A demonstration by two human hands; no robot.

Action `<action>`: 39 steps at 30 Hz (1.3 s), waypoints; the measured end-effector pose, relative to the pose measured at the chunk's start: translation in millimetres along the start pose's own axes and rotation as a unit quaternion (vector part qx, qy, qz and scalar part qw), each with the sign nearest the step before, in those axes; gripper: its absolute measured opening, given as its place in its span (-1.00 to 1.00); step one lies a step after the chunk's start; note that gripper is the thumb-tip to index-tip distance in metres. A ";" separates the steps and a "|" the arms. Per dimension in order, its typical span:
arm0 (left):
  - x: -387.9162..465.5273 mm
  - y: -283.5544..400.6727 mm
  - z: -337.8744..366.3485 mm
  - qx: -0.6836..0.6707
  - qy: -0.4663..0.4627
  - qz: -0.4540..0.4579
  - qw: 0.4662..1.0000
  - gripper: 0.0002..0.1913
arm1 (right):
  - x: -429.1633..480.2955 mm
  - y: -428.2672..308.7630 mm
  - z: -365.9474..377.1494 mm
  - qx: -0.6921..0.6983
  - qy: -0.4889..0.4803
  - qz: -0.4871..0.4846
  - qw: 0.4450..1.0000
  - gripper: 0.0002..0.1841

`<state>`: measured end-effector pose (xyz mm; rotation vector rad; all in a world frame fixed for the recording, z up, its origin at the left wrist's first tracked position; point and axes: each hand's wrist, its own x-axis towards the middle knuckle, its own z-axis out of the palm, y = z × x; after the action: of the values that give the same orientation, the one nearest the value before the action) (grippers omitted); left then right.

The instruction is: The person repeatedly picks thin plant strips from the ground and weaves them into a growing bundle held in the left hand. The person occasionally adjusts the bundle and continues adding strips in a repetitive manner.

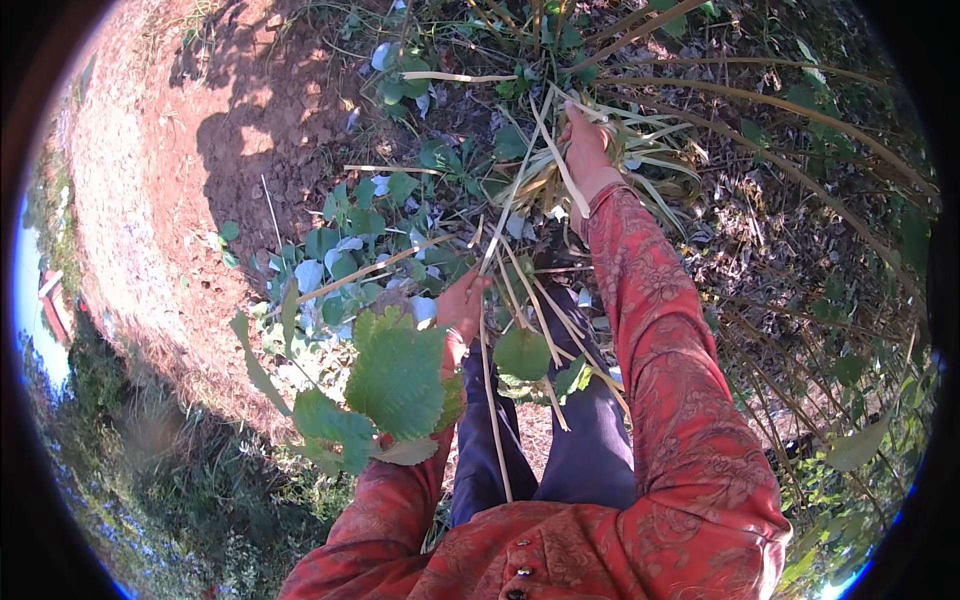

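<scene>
My right hand (pixel 589 146) is closed around a bunch of pale green bark-like strips (pixel 660 150), whose loose ends fan out to the right. A wider pale strip (pixel 559 154) hangs down across its wrist. Lower and to the left, my left hand (pixel 461 304) grips a thin plant stalk (pixel 491 405) that runs down before my trousers. From the left hand a long narrow strip (pixel 517 187) stretches up towards the right hand. Broad green leaves (pixel 397 375) cover part of the left forearm; whether they belong to the gripped stalk, I cannot tell.
Several pale bare sticks (pixel 532 300) lie in front of my legs (pixel 585 427). Long brown stems (pixel 795 105) arch out on the right over dry leaf litter (pixel 739 202). Low leafy plants (pixel 360 225) border the reddish bare soil (pixel 150 195) on the left.
</scene>
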<state>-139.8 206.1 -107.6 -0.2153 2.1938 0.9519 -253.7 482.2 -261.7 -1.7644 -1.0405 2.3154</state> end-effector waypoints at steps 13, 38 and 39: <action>-167.8 148.6 -66.2 -0.001 0.045 0.311 0.949 -0.81 | -286.1 -71.2 -145.7 0.147 -0.309 0.241 0.908 -0.82; -315.0 167.4 -218.2 -0.047 -0.109 0.446 0.887 -0.85 | -749.7 -136.8 -93.9 0.380 -0.519 -0.224 0.732 -0.61; -297.8 153.6 -226.2 -0.070 -0.111 0.436 0.890 -0.83 | -765.2 -146.3 -105.8 0.418 -0.515 -0.255 0.703 -0.60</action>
<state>-112.5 122.3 286.9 0.8512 1.9856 1.5125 53.9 322.9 444.2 0.2173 -0.2212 2.5684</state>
